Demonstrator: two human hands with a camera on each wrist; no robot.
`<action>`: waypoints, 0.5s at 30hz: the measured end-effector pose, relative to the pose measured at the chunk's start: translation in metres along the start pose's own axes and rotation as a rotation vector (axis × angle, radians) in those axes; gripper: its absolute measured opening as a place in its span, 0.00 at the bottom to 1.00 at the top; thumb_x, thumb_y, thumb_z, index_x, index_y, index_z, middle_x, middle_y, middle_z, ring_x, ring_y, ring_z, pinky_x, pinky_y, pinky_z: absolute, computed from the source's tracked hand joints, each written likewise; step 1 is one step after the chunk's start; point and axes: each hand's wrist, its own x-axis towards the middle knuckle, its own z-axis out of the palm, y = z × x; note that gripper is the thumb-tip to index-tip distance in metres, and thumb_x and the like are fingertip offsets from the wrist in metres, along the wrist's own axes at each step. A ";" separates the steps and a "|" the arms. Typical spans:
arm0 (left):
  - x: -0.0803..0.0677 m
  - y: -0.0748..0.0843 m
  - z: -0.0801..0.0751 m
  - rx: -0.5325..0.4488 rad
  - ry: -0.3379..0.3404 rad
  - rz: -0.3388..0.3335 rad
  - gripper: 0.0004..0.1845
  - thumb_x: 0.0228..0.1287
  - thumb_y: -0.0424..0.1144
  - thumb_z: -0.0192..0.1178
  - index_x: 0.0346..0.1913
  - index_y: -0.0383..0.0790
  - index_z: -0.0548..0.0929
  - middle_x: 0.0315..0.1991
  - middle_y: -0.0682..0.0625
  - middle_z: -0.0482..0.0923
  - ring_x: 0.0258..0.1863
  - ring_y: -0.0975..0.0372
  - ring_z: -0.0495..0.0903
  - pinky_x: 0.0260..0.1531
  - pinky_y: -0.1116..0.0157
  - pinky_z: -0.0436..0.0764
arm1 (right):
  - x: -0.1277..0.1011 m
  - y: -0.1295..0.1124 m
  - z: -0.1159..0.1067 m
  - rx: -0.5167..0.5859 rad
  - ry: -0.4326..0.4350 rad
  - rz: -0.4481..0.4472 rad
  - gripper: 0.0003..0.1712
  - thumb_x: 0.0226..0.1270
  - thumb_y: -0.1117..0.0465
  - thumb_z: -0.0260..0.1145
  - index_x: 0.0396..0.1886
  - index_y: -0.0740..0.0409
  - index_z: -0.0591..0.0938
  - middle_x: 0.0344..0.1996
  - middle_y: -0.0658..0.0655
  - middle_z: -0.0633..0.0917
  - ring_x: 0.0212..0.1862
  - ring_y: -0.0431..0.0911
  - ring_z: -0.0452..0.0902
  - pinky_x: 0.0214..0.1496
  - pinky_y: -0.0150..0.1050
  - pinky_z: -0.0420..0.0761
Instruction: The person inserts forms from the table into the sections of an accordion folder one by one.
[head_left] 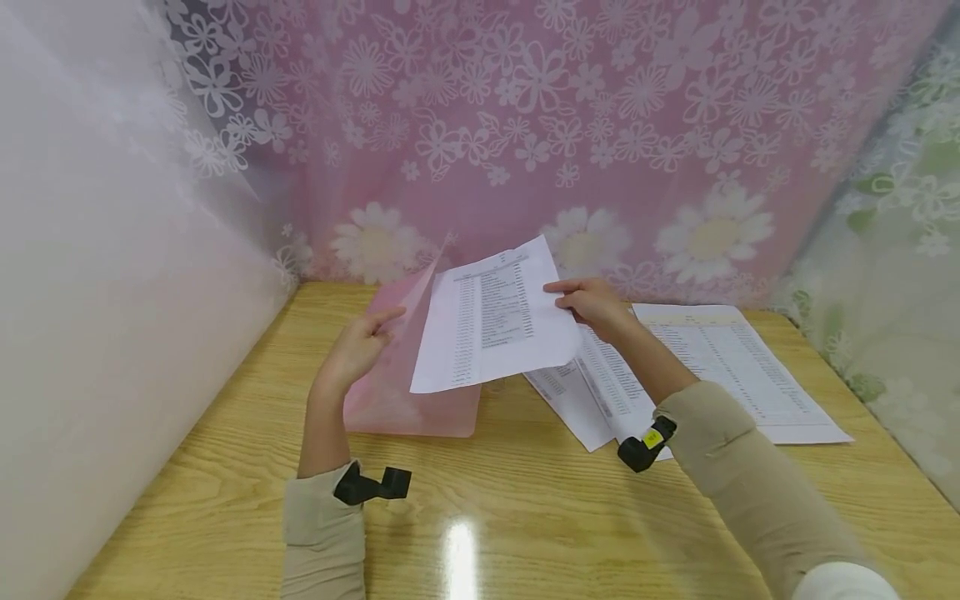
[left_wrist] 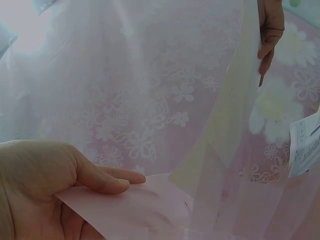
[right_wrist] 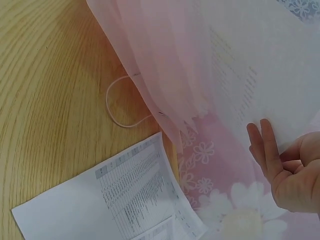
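Note:
My left hand (head_left: 356, 350) pinches the edge of a pink expanding file folder (head_left: 427, 412), thumb on top of its flap (left_wrist: 145, 205) in the left wrist view. The folder's pleated pockets (right_wrist: 155, 60) show in the right wrist view, with a thin elastic cord (right_wrist: 107, 100) looping from its edge. Between thumb and fingers, my right hand (head_left: 596, 308) holds a printed sheet (head_left: 487, 325) by its right edge. That sheet is raised and tilted, overlapping the folder's right side in the head view. Its lower left corner hangs in front of the folder.
Printed papers (head_left: 573, 400) lie overlapping on the wooden table (head_left: 510, 492), under and beside my right forearm. Farther right lies another printed sheet (head_left: 735, 367). A flowered pink curtain (head_left: 480, 150) hangs behind the table, and a pale sheet wall (head_left: 135, 250) stands at the left.

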 end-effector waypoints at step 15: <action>0.000 0.000 -0.001 0.007 0.015 0.016 0.23 0.65 0.26 0.43 0.64 0.31 0.67 0.63 0.38 0.62 0.31 0.53 0.67 0.42 0.57 0.65 | 0.008 -0.003 0.031 -0.012 0.127 -0.038 0.21 0.65 0.70 0.52 0.58 0.65 0.74 0.49 0.63 0.76 0.33 0.45 0.71 0.32 0.32 0.73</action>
